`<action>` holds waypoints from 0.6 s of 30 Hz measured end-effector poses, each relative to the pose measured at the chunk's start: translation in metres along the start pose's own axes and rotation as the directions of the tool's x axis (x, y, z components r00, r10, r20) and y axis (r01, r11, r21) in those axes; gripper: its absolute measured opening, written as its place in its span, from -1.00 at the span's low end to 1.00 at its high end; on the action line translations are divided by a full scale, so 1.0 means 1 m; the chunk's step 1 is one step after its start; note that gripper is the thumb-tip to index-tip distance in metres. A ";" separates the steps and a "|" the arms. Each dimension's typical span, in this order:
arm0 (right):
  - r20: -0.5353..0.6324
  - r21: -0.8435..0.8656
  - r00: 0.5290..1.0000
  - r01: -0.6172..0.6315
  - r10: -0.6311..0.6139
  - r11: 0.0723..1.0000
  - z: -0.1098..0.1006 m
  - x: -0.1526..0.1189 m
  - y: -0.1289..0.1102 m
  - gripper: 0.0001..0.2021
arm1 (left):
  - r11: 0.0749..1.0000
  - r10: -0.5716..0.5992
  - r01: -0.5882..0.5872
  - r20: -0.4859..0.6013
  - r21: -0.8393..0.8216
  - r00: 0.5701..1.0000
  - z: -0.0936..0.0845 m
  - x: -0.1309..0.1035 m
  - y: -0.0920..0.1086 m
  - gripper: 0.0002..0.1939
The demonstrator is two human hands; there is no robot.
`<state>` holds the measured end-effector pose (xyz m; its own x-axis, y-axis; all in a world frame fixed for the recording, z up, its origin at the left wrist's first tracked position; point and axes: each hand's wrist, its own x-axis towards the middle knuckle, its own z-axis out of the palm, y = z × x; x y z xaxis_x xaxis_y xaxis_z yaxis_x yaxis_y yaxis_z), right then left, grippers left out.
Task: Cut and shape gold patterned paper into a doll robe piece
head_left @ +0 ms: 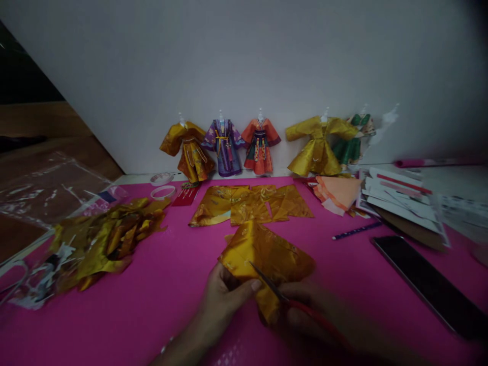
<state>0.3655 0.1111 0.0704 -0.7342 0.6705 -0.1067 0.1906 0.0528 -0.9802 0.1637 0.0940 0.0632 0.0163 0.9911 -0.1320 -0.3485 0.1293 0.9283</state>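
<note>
At far left, clear plastic (64, 195) lies crumpled beside the pink mat (168, 315). Next to it, gold scraps (110, 239) are heaped on the mat. Two rings (162, 198) lie behind the heap, with a red card (185, 197) just beside them. A doll in gold (192, 157) stands behind the card, near the wall (244, 61), and a doll in purple (227, 157) is next. In front, the left hand (224, 295) pinches the gold cloth (280, 254) between thumb and fingers, raised over the front middle of the mat. Beyond the cloth lie cut pieces (282, 203), and behind them a doll in coral (259, 140). The scissors (277, 293) point up and left, one blade across the cloth; whether they are open I cannot tell. The right hand (308, 300), blurred, is closed round their red handles. Further right come a doll in yellow (318, 145), peach cloth (337, 192), a doll in green (349, 150), a pen (356, 231), stacked papers (400, 201), a dark phone (427, 284) and, against the wall, a pink roll (438, 162)
</note>
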 end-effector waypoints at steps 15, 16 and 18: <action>-0.007 0.027 1.000 -0.001 0.001 1.000 0.001 0.000 -0.003 -0.62 | 1.000 -0.005 0.005 -0.003 -0.002 1.000 -0.002 0.001 -0.001 -0.57; -0.006 0.031 1.000 0.011 -0.011 0.999 0.000 0.000 -0.004 -0.62 | 1.000 0.002 -0.002 0.001 -0.008 1.000 -0.002 0.002 -0.002 -0.56; 0.001 0.052 1.000 0.013 -0.013 0.999 0.000 -0.001 -0.006 -0.60 | 1.000 0.013 -0.013 0.007 -0.020 1.000 -0.003 0.002 -0.002 -0.54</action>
<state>0.3647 0.1103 0.0759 -0.7371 0.6692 -0.0941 0.1471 0.0229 -0.9889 0.1620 0.0958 0.0600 0.0184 0.9929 -0.1174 -0.3674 0.1159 0.9228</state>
